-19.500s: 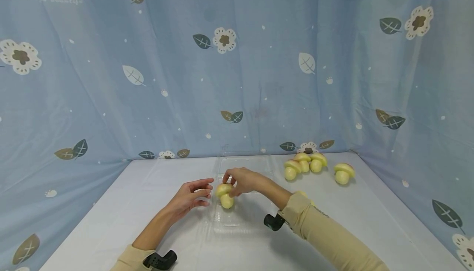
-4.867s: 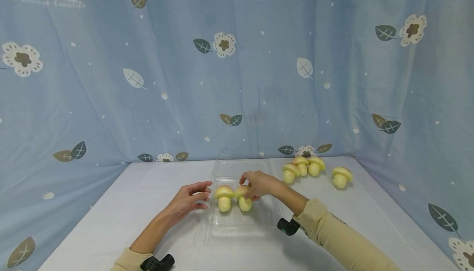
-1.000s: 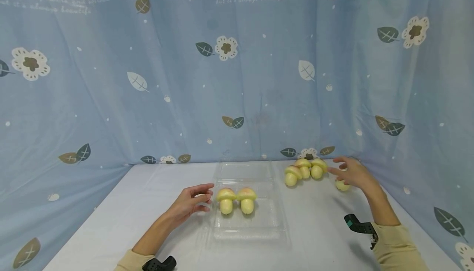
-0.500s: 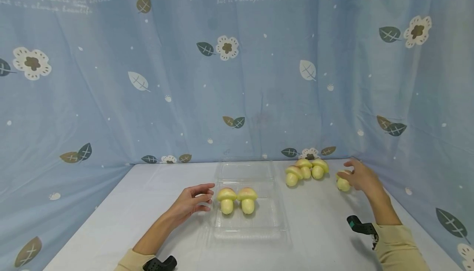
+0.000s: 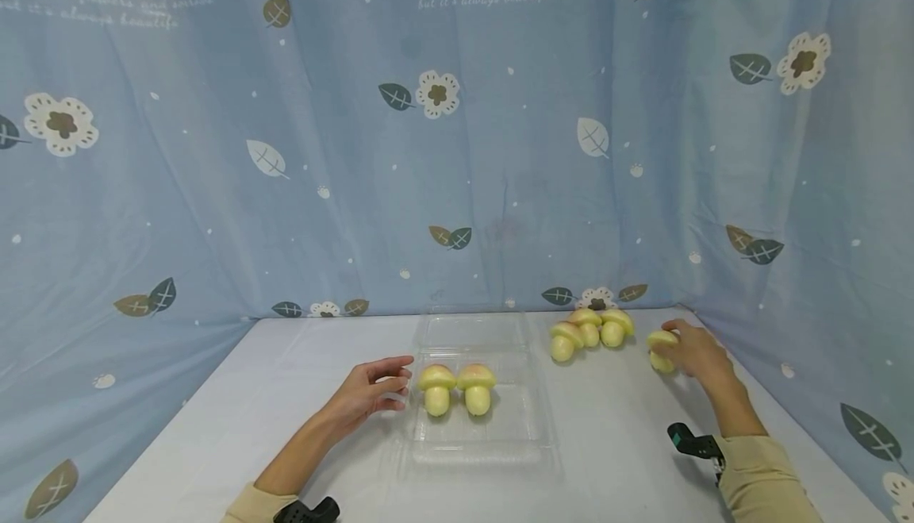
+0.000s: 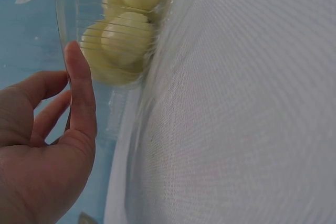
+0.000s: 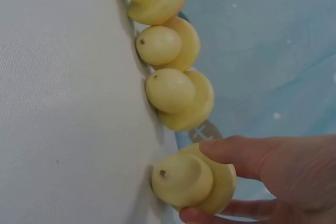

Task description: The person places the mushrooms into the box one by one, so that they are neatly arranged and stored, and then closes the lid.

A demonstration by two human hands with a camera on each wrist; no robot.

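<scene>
At the right back of the table my right hand (image 5: 701,355) grips a pale yellow mushroom (image 5: 661,363) by its cap. The right wrist view shows thumb and fingers on opposite sides of that cap, the rounded stem of the mushroom (image 7: 181,181) pointing away from the palm. Two more mushrooms (image 5: 437,400) (image 5: 477,400) lie side by side in a clear plastic clamshell box (image 5: 514,424), whose lid is folded back. Beside the box's left edge is my left hand (image 5: 362,394), fingers loosely bent. In the left wrist view, its fingertips touch the box wall (image 6: 62,19).
Left of the held mushroom, three mushrooms (image 5: 564,340) (image 5: 587,328) (image 5: 614,328) stand close together at the back. The lid (image 5: 471,331) lies toward the curtain. A white table (image 5: 614,444) meets a blue patterned curtain (image 5: 500,150) behind and at both sides.
A second mushroom has been placed and released in the box. My right hand has moved right and closed on the lone mushroom. The left hand stays beside the box.
</scene>
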